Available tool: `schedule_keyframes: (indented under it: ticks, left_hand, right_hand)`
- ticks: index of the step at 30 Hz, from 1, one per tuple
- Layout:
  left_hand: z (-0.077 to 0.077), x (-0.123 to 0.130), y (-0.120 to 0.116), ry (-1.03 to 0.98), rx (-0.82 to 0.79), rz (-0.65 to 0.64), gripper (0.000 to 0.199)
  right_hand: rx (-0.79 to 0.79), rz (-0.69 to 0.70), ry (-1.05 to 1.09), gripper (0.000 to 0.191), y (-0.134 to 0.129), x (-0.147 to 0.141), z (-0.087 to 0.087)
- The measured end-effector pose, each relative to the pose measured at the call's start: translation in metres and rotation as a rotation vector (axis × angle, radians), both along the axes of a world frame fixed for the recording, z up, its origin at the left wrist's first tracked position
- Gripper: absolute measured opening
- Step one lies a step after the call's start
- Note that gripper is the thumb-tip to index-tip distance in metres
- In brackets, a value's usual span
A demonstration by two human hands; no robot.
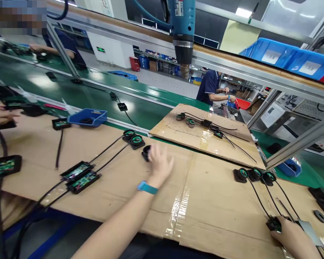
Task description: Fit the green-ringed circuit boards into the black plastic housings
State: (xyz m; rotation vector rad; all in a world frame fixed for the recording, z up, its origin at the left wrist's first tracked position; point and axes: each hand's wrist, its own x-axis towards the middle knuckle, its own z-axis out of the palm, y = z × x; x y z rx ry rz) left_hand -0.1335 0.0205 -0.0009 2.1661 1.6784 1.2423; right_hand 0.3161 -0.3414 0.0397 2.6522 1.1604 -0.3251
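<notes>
My left hand (160, 161), with a teal band at the wrist, is at a round black part (145, 153) on the cardboard; its fingertips are blurred and partly hide that part. To its left lie two black housings with round green boards (136, 140), cabled to two open black boxes with circuit boards (82, 181). At the lower right my right hand (291, 233) is closed around a small black box (274, 224). Cables run from there up to three round black housings (255, 174).
A blue power driver (182, 32) hangs at top centre. Cardboard (178, 135) with more cabled parts lies beyond the table edge. A blue tray (88, 118) stands at left. A person's hands (0, 115) are at far left; another person (209, 86) works behind.
</notes>
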Motion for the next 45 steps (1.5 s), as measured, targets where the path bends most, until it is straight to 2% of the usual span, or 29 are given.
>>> schedule_keyframes:
  ticks: [2,4,7,9,11,13,15,17,20,24,28,31,34,37,39,42,45]
  left_hand:
    - [-0.002,-0.032,0.027,-0.051,-0.039,0.231,0.062]
    - [-0.007,-0.048,0.040,-0.072,-0.111,0.267,0.056]
    - [-0.014,-0.041,0.032,-0.047,-0.167,0.095,0.041]
    - [-0.016,-0.025,0.019,-0.043,-0.151,-0.080,0.040]
    - [-0.017,-0.011,0.009,-0.063,-0.129,-0.278,0.051]
    - [-0.018,-0.004,0.006,-0.088,-0.130,-0.415,0.063]
    - [-0.019,-0.004,0.009,-0.114,-0.157,-0.449,0.066]
    - [-0.019,-0.008,0.014,-0.141,-0.187,-0.421,0.066]
    - [-0.016,-0.013,0.016,-0.171,-0.221,-0.374,0.075]
    - [-0.013,-0.013,0.018,-0.165,-0.231,-0.371,0.071]
    - [-0.010,-0.013,0.020,-0.156,-0.230,-0.375,0.054]
    - [-0.010,-0.014,0.022,-0.165,-0.222,-0.377,0.049]
    - [-0.013,-0.013,0.024,-0.174,-0.207,-0.371,0.047]
    - [-0.018,-0.012,0.026,-0.204,-0.190,-0.389,0.047]
    - [-0.022,-0.012,0.026,-0.224,-0.179,-0.412,0.046]
    - [-0.028,-0.010,0.024,-0.232,-0.163,-0.434,0.045]
    - [-0.030,-0.005,0.016,-0.220,-0.148,-0.431,0.043]
  right_hand:
    - [0.091,0.032,-0.046,0.052,0.018,-0.001,0.013]
    - [0.278,0.143,-0.091,0.066,0.057,-0.017,0.032]
    - [0.569,0.378,-0.083,0.066,0.150,-0.061,0.060]
    - [0.647,0.490,-0.057,0.065,0.224,-0.092,0.069]
    - [0.656,0.550,-0.043,0.064,0.301,-0.120,0.071]
    - [0.609,0.589,-0.083,0.065,0.374,-0.143,0.067]
    - [0.540,0.615,-0.150,0.068,0.438,-0.163,0.062]
    - [0.449,0.613,-0.195,0.074,0.492,-0.180,0.057]
    - [0.329,0.569,-0.185,0.076,0.547,-0.203,0.050]
    - [0.288,0.542,-0.189,0.060,0.582,-0.223,0.042]
    - [0.282,0.580,-0.195,0.047,0.579,-0.231,0.043]
    - [0.259,0.663,-0.131,0.047,0.548,-0.231,0.053]
    - [0.263,0.791,-0.017,0.037,0.486,-0.232,0.060]
    - [0.317,1.006,0.204,0.027,0.397,-0.238,0.056]
    - [0.332,1.074,0.315,0.030,0.335,-0.246,0.045]
    - [0.370,0.977,0.398,0.042,0.262,-0.262,0.019]
    - [0.562,0.772,0.511,0.055,0.225,-0.274,-0.006]
